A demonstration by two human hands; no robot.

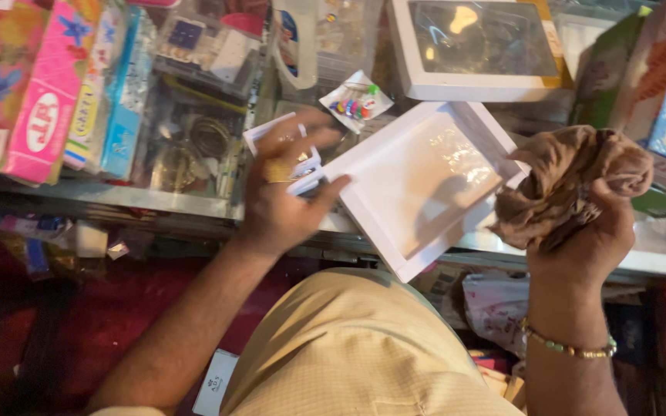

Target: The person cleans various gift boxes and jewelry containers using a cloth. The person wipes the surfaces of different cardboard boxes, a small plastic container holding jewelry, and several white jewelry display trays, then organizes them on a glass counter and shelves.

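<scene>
Left grip (283, 196) pinching the near corner of the white window-lid box (422, 181) flat on the glass worktop (194, 202), right grip (580, 223) clenched on a bunched brown cloth (572, 185) just beside its far edge; best wiped gently with box pinned steady.

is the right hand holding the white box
No, the right hand grips a bunched brown cloth; the left hand is on the white box.

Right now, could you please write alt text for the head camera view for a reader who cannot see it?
A person's left hand grips the edge of a white window-lid box on a glass counter, while the right hand holds a bunched brown cloth beside it. Colourful packets crowd the counter's left.
</scene>
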